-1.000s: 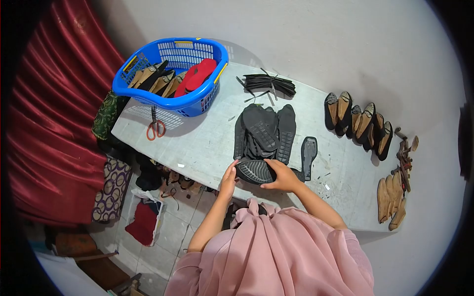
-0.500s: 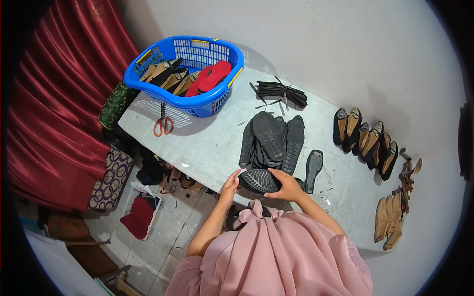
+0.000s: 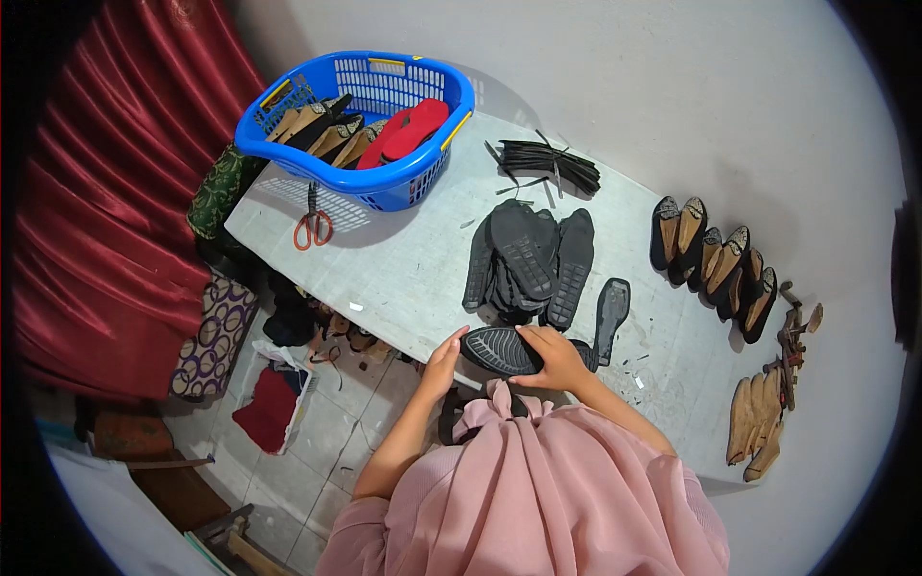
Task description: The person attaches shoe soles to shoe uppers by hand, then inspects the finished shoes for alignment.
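Left hand [image 3: 444,363] cups the toe end of a black rubber sole [image 3: 499,349], tread up, at the desk's [image 3: 403,278] near edge. Right hand [image 3: 552,357] is clamped over its other end. Sole looks light, bendy, grippy (probably floppy mid-span), so hold both ends. Drop-off right below; sole pile [image 3: 528,257] just behind. Open room lies left, toward the scissors [image 3: 313,228].

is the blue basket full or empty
Partly full: the blue basket holds several tan and black shoes and a red pair, with its far end bare.
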`<action>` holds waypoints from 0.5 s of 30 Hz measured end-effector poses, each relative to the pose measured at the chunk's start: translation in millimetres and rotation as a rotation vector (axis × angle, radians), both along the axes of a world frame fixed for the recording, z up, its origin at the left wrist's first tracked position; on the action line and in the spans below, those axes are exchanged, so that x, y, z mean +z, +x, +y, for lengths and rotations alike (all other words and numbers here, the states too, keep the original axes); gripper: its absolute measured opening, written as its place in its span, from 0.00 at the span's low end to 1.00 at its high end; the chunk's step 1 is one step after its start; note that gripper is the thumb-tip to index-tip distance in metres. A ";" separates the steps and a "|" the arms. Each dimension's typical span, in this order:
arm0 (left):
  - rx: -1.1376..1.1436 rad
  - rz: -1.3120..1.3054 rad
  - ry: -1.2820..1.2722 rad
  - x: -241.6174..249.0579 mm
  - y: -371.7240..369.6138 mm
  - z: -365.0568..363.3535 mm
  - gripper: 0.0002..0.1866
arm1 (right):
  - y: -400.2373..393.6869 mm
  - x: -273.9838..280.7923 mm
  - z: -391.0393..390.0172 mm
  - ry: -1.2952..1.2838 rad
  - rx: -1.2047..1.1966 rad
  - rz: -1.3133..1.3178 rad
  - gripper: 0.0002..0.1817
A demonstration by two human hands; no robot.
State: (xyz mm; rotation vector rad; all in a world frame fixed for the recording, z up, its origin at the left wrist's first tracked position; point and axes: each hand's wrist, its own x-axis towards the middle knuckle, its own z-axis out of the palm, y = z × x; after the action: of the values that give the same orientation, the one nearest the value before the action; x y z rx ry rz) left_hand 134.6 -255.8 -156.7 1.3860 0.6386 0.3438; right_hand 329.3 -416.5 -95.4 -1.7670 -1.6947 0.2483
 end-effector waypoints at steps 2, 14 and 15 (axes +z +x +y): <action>0.009 0.056 0.046 0.3 -1.8 -0.5 0.31 | -0.3 -0.2 1.0 0.005 0.011 -0.023 0.47; 0.018 -0.009 -0.126 -12.1 -0.7 -0.1 0.38 | 3.2 5.4 9.4 0.019 0.079 -0.051 0.46; 0.020 -0.004 -0.127 -9.6 -0.2 -0.8 0.38 | 3.5 5.6 9.8 0.017 0.073 -0.046 0.46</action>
State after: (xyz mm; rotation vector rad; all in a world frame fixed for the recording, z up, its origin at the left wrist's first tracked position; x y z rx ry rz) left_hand 134.4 -256.5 -166.4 1.2579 0.6606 0.3162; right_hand 332.8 -406.7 -89.8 -1.7127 -1.7916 0.2262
